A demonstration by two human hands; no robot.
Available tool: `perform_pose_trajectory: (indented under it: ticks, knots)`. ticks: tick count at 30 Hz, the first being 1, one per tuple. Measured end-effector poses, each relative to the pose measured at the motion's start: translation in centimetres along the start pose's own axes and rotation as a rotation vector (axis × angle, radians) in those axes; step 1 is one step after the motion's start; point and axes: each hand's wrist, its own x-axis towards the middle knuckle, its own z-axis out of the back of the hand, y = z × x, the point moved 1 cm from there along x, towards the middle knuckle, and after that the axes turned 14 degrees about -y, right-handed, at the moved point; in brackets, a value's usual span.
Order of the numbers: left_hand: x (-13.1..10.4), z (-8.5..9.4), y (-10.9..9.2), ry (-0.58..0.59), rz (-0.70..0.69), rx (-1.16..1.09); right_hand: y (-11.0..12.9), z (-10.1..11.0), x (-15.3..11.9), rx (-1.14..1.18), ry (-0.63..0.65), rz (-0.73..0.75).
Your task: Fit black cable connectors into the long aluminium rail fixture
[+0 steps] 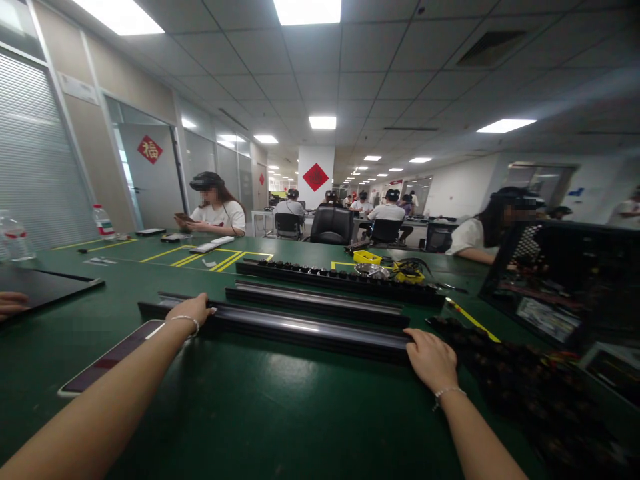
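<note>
A long black channel-shaped rail [305, 327] with a shiny grey inner face lies across the green table in front of me. My left hand [189, 312] is closed on it left of its middle, fingers curled over the top edge. At its right end, my right hand [433, 357] grips the rail with fingers over the edge and the thumb side hidden. Just behind lies a second, shorter black rail [320, 299]. Beyond that, a third black strip [330, 273] carries a row of small dark parts.
Under my left forearm lies a phone [111, 360]. Many dark small parts [530, 393] are heaped at right, by a black open case [560, 287]. A yellow tray [367, 257] and metal bowl [371, 270] stand behind the rails. Another person's hand [13, 303] rests at far left.
</note>
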Motion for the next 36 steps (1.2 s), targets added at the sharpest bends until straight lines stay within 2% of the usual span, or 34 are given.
perform_pose_trajectory:
  ticks: [8,18,27,36]
  knots:
    - [-0.1,-0.7,-0.4,0.006,0.03,0.088,-0.1,-0.2,0.0,0.002,-0.018,0.015]
    - [-1.3,-0.3,-1.3,-0.027,-0.009,0.096,0.0,-0.1,0.0,0.0,0.003,0.006]
    - [-2.1,0.7,-2.6,-0.044,-0.016,0.099,-0.1,-0.1,0.1,0.002,0.02,0.003]
    - [-3.1,0.9,-4.1,-0.058,0.02,0.099,-0.1,-0.2,0.1,0.0,-0.024,0.022]
